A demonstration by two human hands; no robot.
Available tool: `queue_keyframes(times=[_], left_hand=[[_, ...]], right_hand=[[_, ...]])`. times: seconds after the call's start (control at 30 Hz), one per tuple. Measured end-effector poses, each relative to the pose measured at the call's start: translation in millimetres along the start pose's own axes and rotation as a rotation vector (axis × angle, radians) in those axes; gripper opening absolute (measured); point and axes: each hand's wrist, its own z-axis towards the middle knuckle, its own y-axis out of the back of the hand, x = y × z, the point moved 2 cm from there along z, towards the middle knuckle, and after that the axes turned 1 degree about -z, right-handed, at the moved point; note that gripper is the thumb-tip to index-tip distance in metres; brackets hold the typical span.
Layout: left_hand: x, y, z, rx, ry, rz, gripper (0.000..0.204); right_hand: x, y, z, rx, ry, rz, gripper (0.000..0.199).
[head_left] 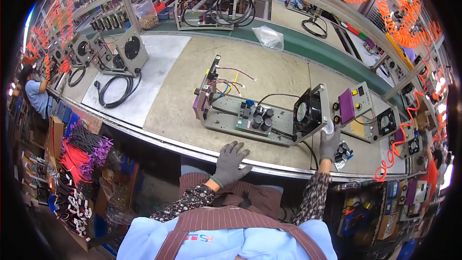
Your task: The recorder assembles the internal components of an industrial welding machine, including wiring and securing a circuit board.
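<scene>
An open metal chassis (284, 137) lies on the bench before me. It carries a circuit board (252, 118) with dark capacitors, a black fan (308, 111) at its right end, and an upright front panel with loose coloured wires (233, 84) at its left. My right hand (329, 147), in a grey glove, is beside the fan end, its fingers around a small whitish, shiny object (328, 128) whose kind is unclear. My gloved left hand (231, 164) rests empty at the bench's front edge, fingers spread. Another small circuit board (342, 155) sits right of my right hand.
Further right stands a chassis with a purple-edged panel (353, 103). At left is a fan unit (127, 53) with a coiled black cable (115, 91). A clear plastic bag (268, 37) lies on the green conveyor behind. Wire bundles (79, 154) fill boxes at lower left. Orange coiled hoses (402, 17) hang at right.
</scene>
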Motion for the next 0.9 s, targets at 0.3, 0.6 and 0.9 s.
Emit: queue_keyframes(times=[0.3, 0.6, 0.9], left_hand=[[-2, 5, -1, -0.021, -0.035, -0.040, 0.053], [0, -7, -6, -0.018, 0.016, -0.047, 0.054], [30, 11, -23, -0.456, 0.244, -0.360, 0.028]], right_hand=[[36, 32, -101, 0.277, -0.156, 0.206, 0.028], [10, -1, -96, 0.246, -0.171, 0.201, 0.028], [58, -16, -135, 0.112, 0.029, -0.585, 0.050]])
